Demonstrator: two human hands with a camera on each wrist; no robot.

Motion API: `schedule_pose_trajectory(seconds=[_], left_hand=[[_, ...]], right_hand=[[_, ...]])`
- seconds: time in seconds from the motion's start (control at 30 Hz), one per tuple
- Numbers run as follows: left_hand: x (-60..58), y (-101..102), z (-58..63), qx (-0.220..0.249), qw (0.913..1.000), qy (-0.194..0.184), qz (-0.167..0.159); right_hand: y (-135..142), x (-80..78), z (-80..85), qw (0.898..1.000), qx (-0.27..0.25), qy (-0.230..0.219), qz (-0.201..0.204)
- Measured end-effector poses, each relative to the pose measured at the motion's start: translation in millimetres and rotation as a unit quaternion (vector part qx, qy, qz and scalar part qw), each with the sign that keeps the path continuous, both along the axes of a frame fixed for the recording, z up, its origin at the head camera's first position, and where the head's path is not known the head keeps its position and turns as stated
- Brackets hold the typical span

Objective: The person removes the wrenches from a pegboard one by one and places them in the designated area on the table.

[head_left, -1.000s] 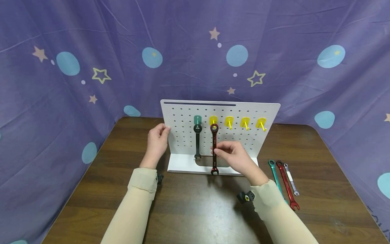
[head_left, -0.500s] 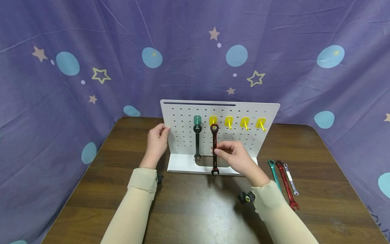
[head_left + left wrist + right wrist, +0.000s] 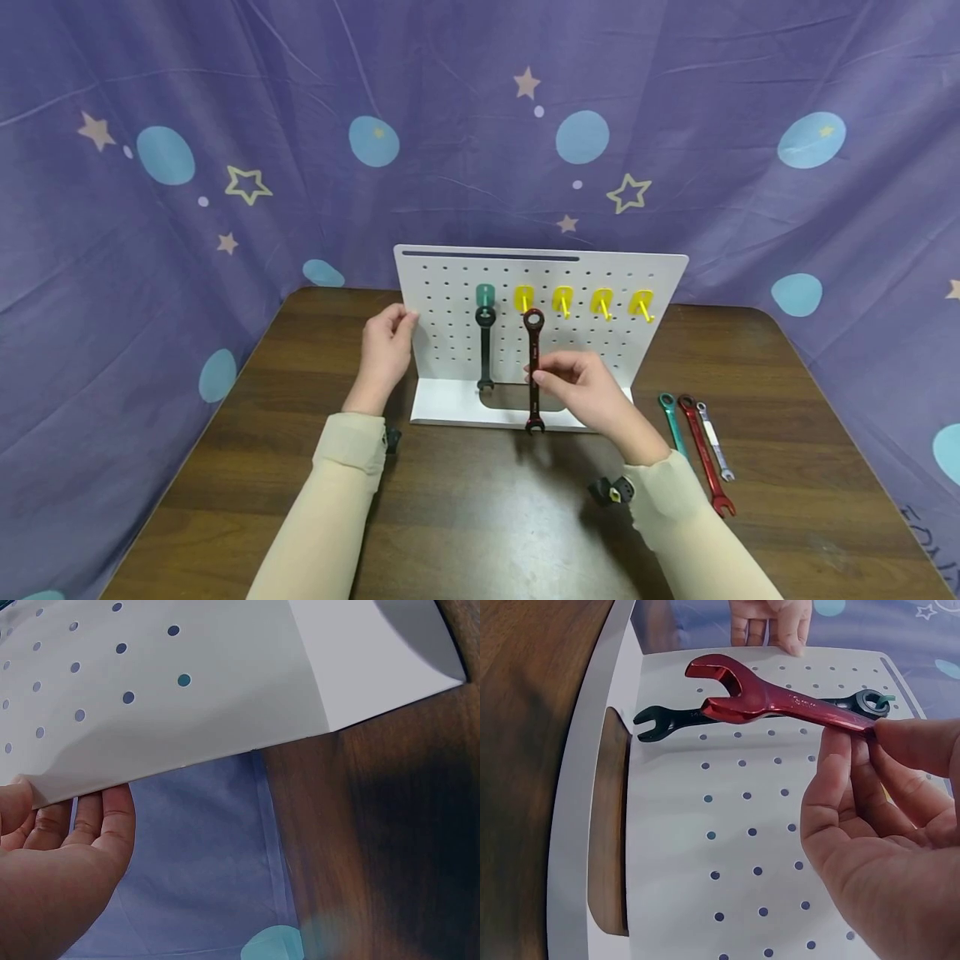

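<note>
My left hand [image 3: 386, 350] pinches the left edge of a white pegboard [image 3: 450, 333], thumb in front and fingers behind it in the left wrist view. With thumb and fingers, my right hand [image 3: 579, 387] grips a dark red ratchet wrench [image 3: 534, 346] mid-shaft, holding it upright before the board. Its ring end is uppermost, just below and right of the leftmost yellow hook [image 3: 523, 297]. In the right wrist view the open jaw end of the red wrench [image 3: 754, 697] shows, while the ring end is hidden by the hand. A black wrench [image 3: 485, 350] hangs from a green hook [image 3: 485, 294].
Several yellow hooks continue rightward, including the far-right hook [image 3: 641, 304]. On the brown table [image 3: 480, 517], right of the board, lie a green wrench [image 3: 673, 425], a red wrench [image 3: 703, 450] and a small silver wrench [image 3: 716, 442]. A purple curtain [image 3: 465, 183] stands behind.
My right hand has shifted slightly right and down with the dark red wrench, whose ring end no longer overlaps the leftmost yellow hook as before. My left hand stays on the board's edge.
</note>
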State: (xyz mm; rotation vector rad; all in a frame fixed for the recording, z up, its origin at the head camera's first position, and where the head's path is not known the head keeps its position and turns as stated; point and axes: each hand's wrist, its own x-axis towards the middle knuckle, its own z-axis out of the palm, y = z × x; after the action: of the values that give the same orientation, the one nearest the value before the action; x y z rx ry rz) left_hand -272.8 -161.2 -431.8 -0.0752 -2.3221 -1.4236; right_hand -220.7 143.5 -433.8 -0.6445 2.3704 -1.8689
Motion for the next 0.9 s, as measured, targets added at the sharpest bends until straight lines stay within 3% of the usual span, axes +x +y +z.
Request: schedule_pose_trajectory(seconds=[0.63,0.9], left_hand=[[-0.9,0,-1.0,0.002,1.0,0.003,0.002],[-0.5,0,0.1,0.002,1.0,0.002,0.002]], right_hand=[[20,6.0,-12.8,0.999,0.037,-0.013,-0.015],[27,7.2,-19.7,1.0,0.021,-0.016,-0.01]])
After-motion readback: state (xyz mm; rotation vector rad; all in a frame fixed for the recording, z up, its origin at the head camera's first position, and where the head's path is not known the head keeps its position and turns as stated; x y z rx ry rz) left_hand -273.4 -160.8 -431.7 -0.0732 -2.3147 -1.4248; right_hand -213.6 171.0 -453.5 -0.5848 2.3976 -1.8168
